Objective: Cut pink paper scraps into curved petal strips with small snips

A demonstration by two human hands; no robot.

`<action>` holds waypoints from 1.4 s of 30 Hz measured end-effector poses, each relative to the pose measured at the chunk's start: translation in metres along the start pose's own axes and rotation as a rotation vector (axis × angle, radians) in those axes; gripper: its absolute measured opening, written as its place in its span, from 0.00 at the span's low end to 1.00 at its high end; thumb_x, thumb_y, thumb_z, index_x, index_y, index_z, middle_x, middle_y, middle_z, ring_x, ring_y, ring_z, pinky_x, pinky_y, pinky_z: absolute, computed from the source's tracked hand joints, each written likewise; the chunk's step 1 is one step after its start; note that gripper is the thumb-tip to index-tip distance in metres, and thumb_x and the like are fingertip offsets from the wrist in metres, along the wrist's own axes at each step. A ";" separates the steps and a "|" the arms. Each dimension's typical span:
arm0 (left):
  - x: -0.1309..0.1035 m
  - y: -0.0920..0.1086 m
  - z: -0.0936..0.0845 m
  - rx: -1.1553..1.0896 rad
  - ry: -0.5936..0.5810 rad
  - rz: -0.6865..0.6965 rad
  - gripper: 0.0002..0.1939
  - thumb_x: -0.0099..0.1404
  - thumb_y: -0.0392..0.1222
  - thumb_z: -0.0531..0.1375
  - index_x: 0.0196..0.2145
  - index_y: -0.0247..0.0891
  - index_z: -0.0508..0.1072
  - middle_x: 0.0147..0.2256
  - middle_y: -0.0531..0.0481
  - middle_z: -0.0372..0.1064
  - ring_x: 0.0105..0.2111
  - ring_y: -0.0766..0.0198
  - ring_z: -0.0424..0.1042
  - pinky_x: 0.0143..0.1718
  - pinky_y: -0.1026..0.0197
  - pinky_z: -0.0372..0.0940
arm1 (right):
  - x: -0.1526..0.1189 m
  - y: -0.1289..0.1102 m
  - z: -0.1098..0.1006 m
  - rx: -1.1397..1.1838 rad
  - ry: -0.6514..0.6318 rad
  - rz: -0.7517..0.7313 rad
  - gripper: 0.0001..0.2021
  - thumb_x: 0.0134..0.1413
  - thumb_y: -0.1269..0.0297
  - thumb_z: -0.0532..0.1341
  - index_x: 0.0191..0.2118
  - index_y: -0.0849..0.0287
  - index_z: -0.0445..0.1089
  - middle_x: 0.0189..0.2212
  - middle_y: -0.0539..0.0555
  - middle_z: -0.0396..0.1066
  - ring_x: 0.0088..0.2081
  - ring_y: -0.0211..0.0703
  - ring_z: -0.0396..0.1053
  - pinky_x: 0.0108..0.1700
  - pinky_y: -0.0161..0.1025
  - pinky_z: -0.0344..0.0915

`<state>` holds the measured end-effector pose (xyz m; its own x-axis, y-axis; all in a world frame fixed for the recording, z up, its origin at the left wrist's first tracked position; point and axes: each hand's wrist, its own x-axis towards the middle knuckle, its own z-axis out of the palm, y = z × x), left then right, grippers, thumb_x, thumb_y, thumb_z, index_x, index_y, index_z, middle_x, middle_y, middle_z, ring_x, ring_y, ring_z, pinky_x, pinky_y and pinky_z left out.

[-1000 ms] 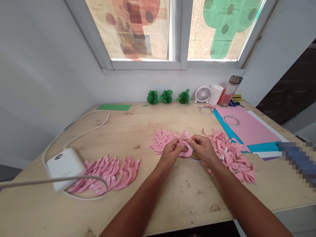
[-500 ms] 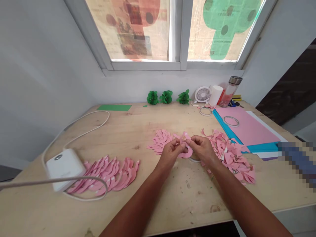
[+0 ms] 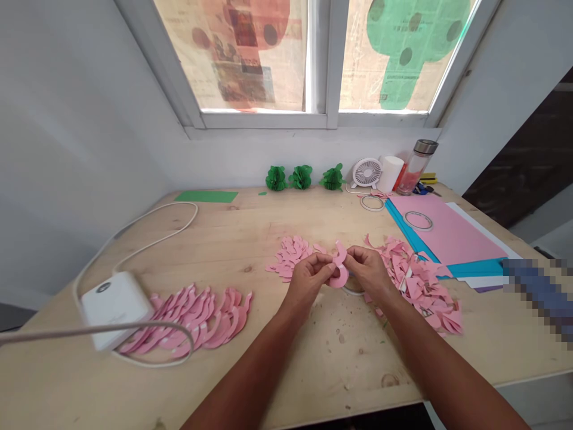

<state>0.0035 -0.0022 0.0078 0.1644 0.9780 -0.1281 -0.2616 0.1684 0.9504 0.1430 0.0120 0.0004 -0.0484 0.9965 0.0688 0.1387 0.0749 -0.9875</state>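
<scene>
One pink cutout (image 3: 341, 258) in left hand (image 3: 308, 276), right hand (image 3: 369, 270); three green ornaments (image 3: 300, 177).

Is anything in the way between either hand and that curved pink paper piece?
Nothing visible: the left hand and right hand both pinch the pink paper piece directly. The pale ring lies on the table, not between them.
</scene>
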 end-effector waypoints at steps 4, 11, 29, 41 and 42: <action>0.000 0.001 0.001 -0.010 0.019 -0.008 0.08 0.48 0.40 0.62 0.25 0.33 0.70 0.22 0.50 0.69 0.23 0.66 0.67 0.26 0.65 0.63 | -0.001 -0.002 0.001 0.001 -0.020 0.029 0.17 0.43 0.51 0.60 0.21 0.61 0.62 0.16 0.44 0.54 0.20 0.31 0.51 0.22 0.31 0.48; 0.001 0.000 0.000 -0.016 0.043 -0.019 0.07 0.47 0.40 0.62 0.24 0.34 0.69 0.21 0.49 0.69 0.22 0.66 0.68 0.26 0.64 0.63 | -0.001 -0.004 0.003 0.023 -0.049 0.021 0.18 0.47 0.50 0.57 0.20 0.61 0.61 0.17 0.46 0.55 0.21 0.33 0.53 0.23 0.31 0.51; 0.012 -0.020 -0.005 0.044 -0.051 0.011 0.13 0.47 0.47 0.63 0.26 0.33 0.72 0.21 0.49 0.69 0.20 0.66 0.67 0.22 0.65 0.61 | -0.002 -0.007 0.000 0.101 0.055 0.020 0.16 0.46 0.52 0.60 0.21 0.60 0.63 0.18 0.47 0.59 0.23 0.36 0.56 0.24 0.33 0.53; 0.010 -0.023 -0.008 0.025 -0.119 -0.013 0.18 0.47 0.53 0.63 0.24 0.32 0.69 0.18 0.48 0.69 0.16 0.68 0.65 0.19 0.67 0.58 | 0.002 -0.004 -0.002 0.121 0.214 -0.038 0.18 0.43 0.49 0.60 0.19 0.61 0.66 0.17 0.49 0.62 0.22 0.37 0.59 0.26 0.33 0.57; 0.010 -0.023 -0.009 0.023 -0.122 -0.011 0.19 0.47 0.53 0.63 0.24 0.32 0.68 0.18 0.48 0.70 0.16 0.68 0.65 0.19 0.67 0.58 | 0.003 -0.003 -0.001 0.125 0.220 -0.045 0.19 0.42 0.48 0.60 0.19 0.61 0.66 0.16 0.49 0.63 0.22 0.37 0.59 0.26 0.33 0.58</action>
<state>0.0031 0.0052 -0.0177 0.2818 0.9537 -0.1047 -0.2375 0.1751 0.9555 0.1434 0.0145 0.0042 0.1662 0.9777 0.1284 0.0176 0.1273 -0.9917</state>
